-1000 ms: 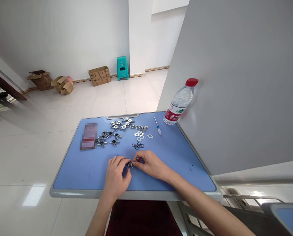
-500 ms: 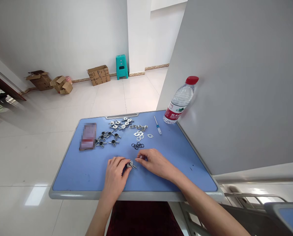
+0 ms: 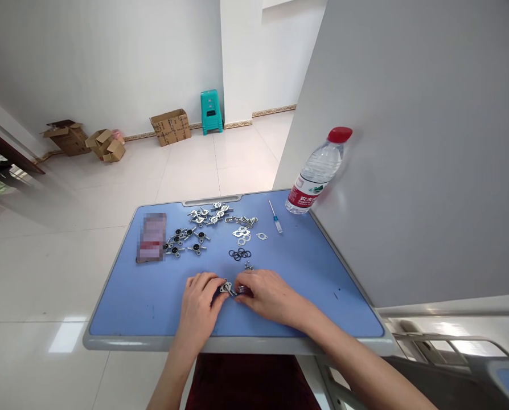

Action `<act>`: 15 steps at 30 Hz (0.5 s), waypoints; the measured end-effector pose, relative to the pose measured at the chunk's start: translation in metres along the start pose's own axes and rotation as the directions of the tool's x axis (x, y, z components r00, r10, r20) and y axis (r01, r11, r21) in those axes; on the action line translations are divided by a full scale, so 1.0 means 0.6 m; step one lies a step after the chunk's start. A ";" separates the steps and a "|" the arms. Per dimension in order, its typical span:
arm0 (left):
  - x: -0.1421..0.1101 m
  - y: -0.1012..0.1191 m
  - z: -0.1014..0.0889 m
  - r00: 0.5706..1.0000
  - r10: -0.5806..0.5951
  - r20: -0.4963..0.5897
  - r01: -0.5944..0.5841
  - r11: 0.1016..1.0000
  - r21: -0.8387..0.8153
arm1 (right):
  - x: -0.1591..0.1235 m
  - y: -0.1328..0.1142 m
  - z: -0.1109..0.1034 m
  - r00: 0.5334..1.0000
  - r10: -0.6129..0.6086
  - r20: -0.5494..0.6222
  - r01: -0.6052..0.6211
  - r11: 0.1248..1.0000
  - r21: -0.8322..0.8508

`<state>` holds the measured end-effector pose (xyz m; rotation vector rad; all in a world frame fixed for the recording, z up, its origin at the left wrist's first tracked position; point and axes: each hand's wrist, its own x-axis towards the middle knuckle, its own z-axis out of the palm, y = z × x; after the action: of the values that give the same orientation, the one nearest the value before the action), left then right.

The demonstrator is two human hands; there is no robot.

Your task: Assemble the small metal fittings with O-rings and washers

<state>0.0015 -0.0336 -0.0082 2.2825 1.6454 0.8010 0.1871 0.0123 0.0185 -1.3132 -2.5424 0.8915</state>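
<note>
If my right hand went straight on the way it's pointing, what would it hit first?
Probably the small metal fitting in your left hand, just ahead of your right fingers, though depth is unclear.

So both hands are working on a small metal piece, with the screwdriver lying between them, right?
Not quite: the head view shows the screwdriver lying at the far side of the blue table, by the water bottle, not between the left hand and right hand.

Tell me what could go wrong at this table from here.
The small metal part held between the left hand and right hand might slip and skitter off the table. The loose black rubber rings lie close to the right hand, so a careless move could scatter them.
</note>
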 end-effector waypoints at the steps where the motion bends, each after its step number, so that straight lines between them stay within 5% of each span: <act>1: 0.001 -0.001 -0.001 1.000 0.001 0.011 -0.001 1.000 -0.004 | 0.000 0.001 0.001 1.000 0.000 0.002 0.000 1.000 -0.008; 15: 0.011 -0.009 -0.011 0.995 0.038 0.091 -0.032 0.997 -0.063 | -0.002 0.006 0.006 1.000 0.009 0.000 -0.009 0.999 -0.037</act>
<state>-0.0053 -0.0264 -0.0034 2.2758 1.5243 0.7324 0.1886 0.0114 0.0138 -1.3358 -2.5672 0.8492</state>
